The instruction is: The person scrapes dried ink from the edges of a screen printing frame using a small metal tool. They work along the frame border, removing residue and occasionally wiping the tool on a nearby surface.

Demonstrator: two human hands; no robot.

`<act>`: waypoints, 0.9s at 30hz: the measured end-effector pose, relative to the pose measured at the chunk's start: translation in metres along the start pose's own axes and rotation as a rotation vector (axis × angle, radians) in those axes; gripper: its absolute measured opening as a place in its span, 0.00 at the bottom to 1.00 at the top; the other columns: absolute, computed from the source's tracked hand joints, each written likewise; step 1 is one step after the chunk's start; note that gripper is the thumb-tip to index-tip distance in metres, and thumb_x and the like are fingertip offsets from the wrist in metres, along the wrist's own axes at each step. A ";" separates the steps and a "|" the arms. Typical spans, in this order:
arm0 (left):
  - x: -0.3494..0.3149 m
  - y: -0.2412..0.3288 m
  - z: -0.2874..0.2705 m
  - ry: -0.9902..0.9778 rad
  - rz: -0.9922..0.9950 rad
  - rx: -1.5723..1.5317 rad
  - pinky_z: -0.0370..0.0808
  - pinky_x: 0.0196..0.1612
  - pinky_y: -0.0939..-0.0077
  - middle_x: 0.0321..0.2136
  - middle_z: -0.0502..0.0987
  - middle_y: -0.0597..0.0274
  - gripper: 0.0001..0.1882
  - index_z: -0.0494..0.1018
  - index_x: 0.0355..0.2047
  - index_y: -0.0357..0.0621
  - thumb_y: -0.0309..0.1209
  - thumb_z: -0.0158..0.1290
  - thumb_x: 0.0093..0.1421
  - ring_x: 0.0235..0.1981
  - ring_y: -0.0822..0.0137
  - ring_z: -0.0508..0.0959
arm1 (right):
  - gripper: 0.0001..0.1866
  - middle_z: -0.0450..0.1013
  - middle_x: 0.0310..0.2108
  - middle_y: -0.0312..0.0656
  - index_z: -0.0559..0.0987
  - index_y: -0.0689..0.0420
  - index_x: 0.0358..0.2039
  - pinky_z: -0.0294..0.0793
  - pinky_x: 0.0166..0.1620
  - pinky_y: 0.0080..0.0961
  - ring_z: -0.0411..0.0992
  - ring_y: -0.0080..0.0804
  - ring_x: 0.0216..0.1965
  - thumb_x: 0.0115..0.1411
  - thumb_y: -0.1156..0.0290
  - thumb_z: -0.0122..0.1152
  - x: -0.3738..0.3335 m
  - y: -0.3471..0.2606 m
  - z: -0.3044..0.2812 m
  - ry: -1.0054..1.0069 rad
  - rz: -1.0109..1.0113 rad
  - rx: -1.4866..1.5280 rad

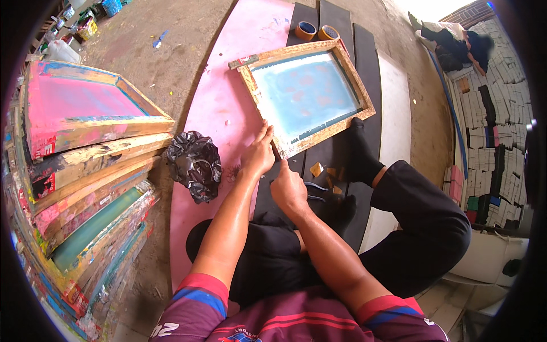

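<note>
L hand (259,154) has its fingers closed on the L rail of a rectangular wooden frame w/ pale blue mesh (307,97), close to its near corner. R hand (289,188) is clenched just below that corner, round a slim dark tool (277,151); can't tell what kind.

Frame sits askew: L part over the R edge of the long pink sheet (228,114), the rest over the black boards (364,62). Its far rail comes near two orange-brown tape rolls (303,37) at the boards' far end; a black-socked foot (360,151) meets its near rail by the R corner.

Most room is on the L: bare pink runs from the frame to the sheet's L edge, where a crumpled black plastic bag (195,165) bulges over. R side's tight: amber scraps (317,169) & dark-blue-handled pliers (317,199) lie on the boards btwn R hand & foot.

Past the sheet's L edge, a stack of paint-smeared wooden frames (102,151) stands on the floor. Containers behind it, far L: blue tub (112,7), yellow tub (87,28), whitish plastic jug (61,51); contents too small to make out.
</note>
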State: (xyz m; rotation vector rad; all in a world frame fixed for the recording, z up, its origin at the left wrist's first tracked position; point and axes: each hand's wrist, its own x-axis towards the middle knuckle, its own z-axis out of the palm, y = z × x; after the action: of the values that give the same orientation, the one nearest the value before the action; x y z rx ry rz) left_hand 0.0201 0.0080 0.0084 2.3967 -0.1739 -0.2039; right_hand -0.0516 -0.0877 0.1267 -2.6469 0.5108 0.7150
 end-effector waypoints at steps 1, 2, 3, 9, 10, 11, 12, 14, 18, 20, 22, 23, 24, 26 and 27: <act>0.000 0.001 0.000 0.002 0.013 0.001 0.85 0.49 0.58 0.80 0.56 0.71 0.35 0.66 0.75 0.52 0.27 0.48 0.66 0.57 0.55 0.84 | 0.27 0.81 0.45 0.70 0.74 0.66 0.67 0.80 0.53 0.50 0.82 0.63 0.50 0.69 0.72 0.51 0.004 0.006 0.008 0.040 0.000 0.157; 0.000 0.002 0.000 0.004 0.027 0.001 0.85 0.49 0.58 0.80 0.56 0.71 0.35 0.65 0.75 0.52 0.27 0.48 0.66 0.58 0.55 0.83 | 0.28 0.81 0.45 0.71 0.73 0.66 0.68 0.79 0.54 0.54 0.82 0.66 0.50 0.68 0.72 0.51 0.008 0.015 0.017 0.081 0.000 0.314; 0.000 0.001 0.002 0.007 0.037 -0.002 0.86 0.49 0.58 0.80 0.56 0.71 0.35 0.65 0.75 0.52 0.27 0.48 0.66 0.58 0.55 0.83 | 0.29 0.80 0.44 0.72 0.71 0.66 0.69 0.78 0.55 0.58 0.81 0.68 0.50 0.68 0.72 0.50 0.010 0.019 0.020 0.120 -0.001 0.467; 0.000 -0.005 0.003 -0.001 0.015 -0.009 0.85 0.51 0.57 0.79 0.57 0.69 0.34 0.66 0.75 0.52 0.28 0.48 0.66 0.58 0.52 0.83 | 0.27 0.82 0.44 0.64 0.71 0.66 0.70 0.80 0.49 0.44 0.83 0.50 0.44 0.73 0.71 0.51 0.003 0.022 0.026 0.105 -0.035 0.349; 0.002 -0.002 0.004 0.007 0.038 -0.021 0.85 0.51 0.57 0.79 0.57 0.69 0.34 0.66 0.75 0.52 0.28 0.48 0.66 0.58 0.51 0.83 | 0.28 0.83 0.43 0.57 0.70 0.65 0.71 0.81 0.46 0.40 0.82 0.42 0.38 0.73 0.72 0.53 0.016 0.037 0.045 0.169 -0.049 0.526; 0.002 -0.001 0.006 0.013 0.055 -0.031 0.85 0.51 0.57 0.79 0.57 0.69 0.34 0.66 0.75 0.51 0.28 0.48 0.66 0.58 0.51 0.83 | 0.28 0.84 0.42 0.49 0.70 0.65 0.72 0.81 0.43 0.35 0.81 0.35 0.33 0.73 0.72 0.56 0.023 0.046 0.057 0.227 -0.062 0.701; 0.002 -0.003 0.007 0.022 0.069 -0.038 0.85 0.51 0.57 0.79 0.57 0.69 0.34 0.66 0.75 0.51 0.28 0.48 0.66 0.57 0.50 0.83 | 0.29 0.84 0.40 0.44 0.69 0.66 0.72 0.81 0.43 0.32 0.79 0.33 0.32 0.73 0.73 0.57 0.023 0.042 0.050 0.089 0.079 0.899; 0.001 -0.006 0.009 0.028 0.047 -0.037 0.85 0.51 0.57 0.79 0.58 0.69 0.34 0.66 0.74 0.51 0.28 0.48 0.66 0.56 0.50 0.84 | 0.28 0.85 0.41 0.48 0.69 0.65 0.72 0.80 0.44 0.33 0.81 0.35 0.35 0.73 0.73 0.56 0.023 0.042 0.056 0.092 0.090 0.894; 0.001 -0.010 0.007 0.033 0.043 -0.022 0.85 0.51 0.56 0.79 0.58 0.68 0.33 0.67 0.74 0.50 0.28 0.49 0.67 0.54 0.49 0.85 | 0.27 0.83 0.42 0.63 0.70 0.62 0.72 0.80 0.49 0.41 0.85 0.44 0.43 0.74 0.72 0.54 -0.001 0.019 0.036 0.168 0.004 0.368; 0.000 -0.009 0.006 0.035 0.058 -0.021 0.85 0.51 0.56 0.79 0.59 0.68 0.33 0.67 0.74 0.49 0.28 0.49 0.67 0.53 0.49 0.85 | 0.27 0.80 0.37 0.59 0.70 0.58 0.72 0.77 0.42 0.40 0.81 0.41 0.38 0.74 0.70 0.53 -0.002 0.017 0.035 0.108 0.059 0.508; -0.001 -0.003 0.005 0.033 0.062 -0.032 0.85 0.50 0.56 0.78 0.59 0.68 0.33 0.67 0.74 0.49 0.28 0.49 0.67 0.52 0.49 0.86 | 0.26 0.75 0.26 0.46 0.71 0.51 0.73 0.71 0.27 0.36 0.73 0.33 0.24 0.76 0.68 0.53 0.011 0.031 0.051 0.055 0.134 0.974; 0.000 -0.001 0.006 0.030 0.056 -0.039 0.85 0.50 0.57 0.78 0.59 0.68 0.33 0.67 0.74 0.49 0.28 0.49 0.67 0.52 0.50 0.86 | 0.26 0.73 0.21 0.39 0.71 0.48 0.74 0.69 0.20 0.33 0.69 0.28 0.17 0.77 0.67 0.53 0.015 0.038 0.058 0.024 0.173 1.207; -0.001 -0.005 0.005 0.031 0.041 -0.040 0.85 0.50 0.57 0.78 0.60 0.68 0.33 0.67 0.73 0.49 0.27 0.50 0.66 0.52 0.50 0.86 | 0.26 0.63 0.20 0.29 0.71 0.45 0.74 0.54 0.15 0.23 0.56 0.19 0.14 0.78 0.66 0.53 0.007 0.023 0.049 -0.006 0.282 1.299; -0.002 -0.007 0.004 0.032 0.040 -0.029 0.85 0.50 0.58 0.78 0.60 0.69 0.33 0.67 0.73 0.49 0.27 0.50 0.66 0.52 0.50 0.86 | 0.26 0.66 0.21 0.31 0.71 0.47 0.74 0.57 0.15 0.25 0.58 0.20 0.14 0.77 0.66 0.53 0.003 0.020 0.044 -0.030 0.297 1.348; -0.002 -0.008 0.004 0.032 0.040 -0.023 0.85 0.50 0.58 0.78 0.59 0.69 0.33 0.67 0.73 0.49 0.27 0.50 0.66 0.52 0.50 0.86 | 0.26 0.67 0.21 0.33 0.71 0.47 0.74 0.58 0.16 0.25 0.59 0.21 0.14 0.77 0.66 0.54 0.002 0.020 0.044 -0.041 0.305 1.373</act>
State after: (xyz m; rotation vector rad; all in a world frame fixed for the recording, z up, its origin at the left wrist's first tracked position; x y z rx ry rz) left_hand 0.0182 0.0119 0.0004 2.3702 -0.2040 -0.1480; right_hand -0.0766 -0.0870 0.0858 -1.2771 0.9491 0.2703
